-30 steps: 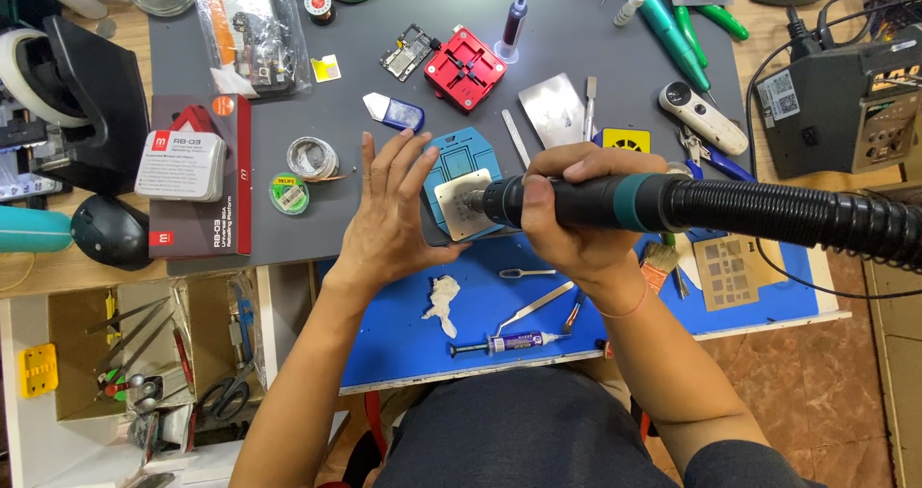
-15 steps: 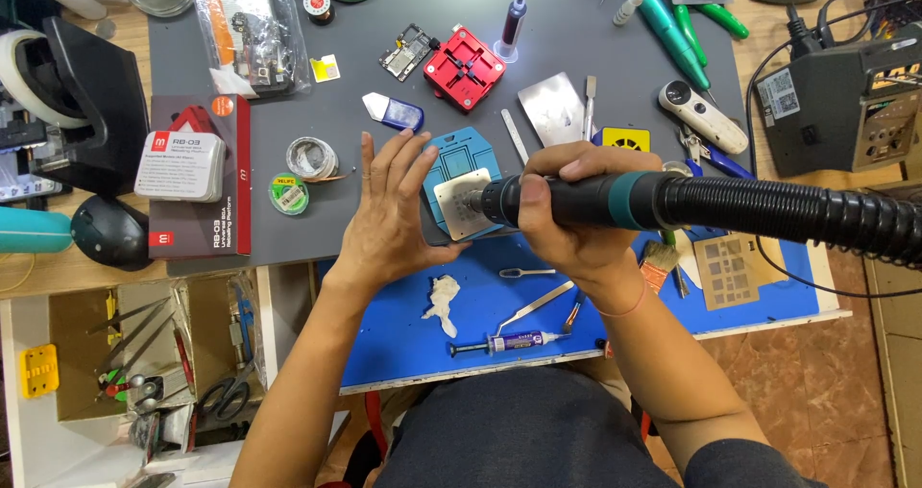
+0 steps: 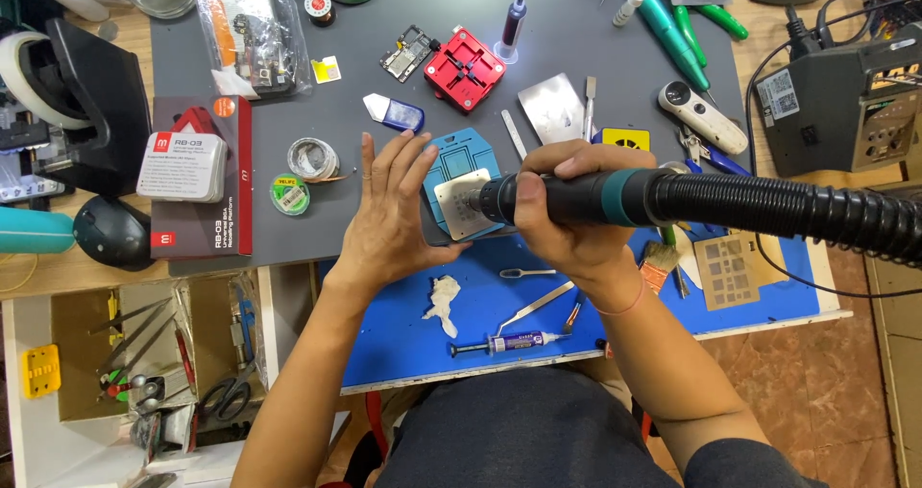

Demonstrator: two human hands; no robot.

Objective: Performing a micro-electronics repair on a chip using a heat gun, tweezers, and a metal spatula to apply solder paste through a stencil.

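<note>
Stencil plate [image 3: 461, 203] — a small, dull-silver metal square — sits in the blue holder [image 3: 459, 176] between your hands. Your left hand [image 3: 389, 217] lies flat and open at its 9 o'clock edge, while your right hand [image 3: 567, 209] is closed around the hot-air handle [image 3: 576, 198], nearer. The handle's long axis runs 3 to 9 o'clock — black ribbed hose [image 3: 797, 217] trailing right.

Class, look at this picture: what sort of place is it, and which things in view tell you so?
Most likely an electronics repair bench. The right hand holds a hot-air tool over a metal stencil, with a bare circuit board and tweezers nearby.
</note>
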